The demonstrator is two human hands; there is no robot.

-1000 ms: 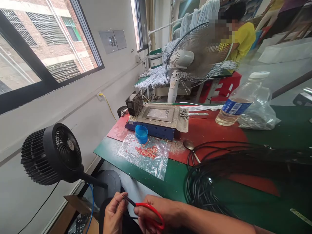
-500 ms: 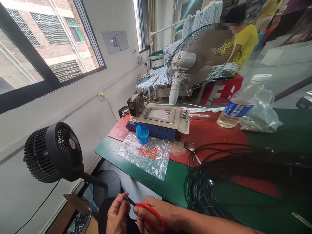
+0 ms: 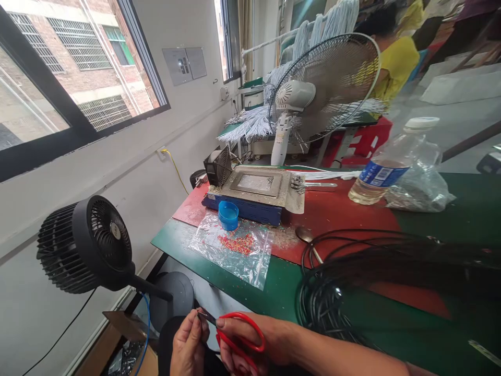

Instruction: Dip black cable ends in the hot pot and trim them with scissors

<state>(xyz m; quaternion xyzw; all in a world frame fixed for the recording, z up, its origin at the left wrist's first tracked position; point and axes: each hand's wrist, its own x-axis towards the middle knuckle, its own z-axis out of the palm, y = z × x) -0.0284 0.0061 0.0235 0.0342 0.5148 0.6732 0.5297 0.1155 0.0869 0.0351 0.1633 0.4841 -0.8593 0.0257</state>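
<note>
My right hand [image 3: 242, 339] grips a pair of red-handled scissors [image 3: 250, 329], its fingers in the handle loops, which stand apart. The dark blades point left and reach the fingertips of my left hand [image 3: 188, 339]. That hand is closed in a pinch; what lies between thumb and fingers is too small to make out. Both hands are low in the view, in front of the table edge. Right of them on the table lies a coil of black cable [image 3: 324, 308], touching or close to my right forearm.
A plastic bag [image 3: 250, 269] with red and yellow bits and a blue cup [image 3: 228, 215] lies before a heated-plate device [image 3: 250, 206]. A spoon [image 3: 304, 234], bottle [image 3: 378, 180] and clear bag [image 3: 422, 193] are on the table. A black fan [image 3: 97, 245] stands left.
The scissors' handles have spread apart, with the right fingers opening along with them. My left hand has barely moved and keeps its pinch near the blade tips.
</note>
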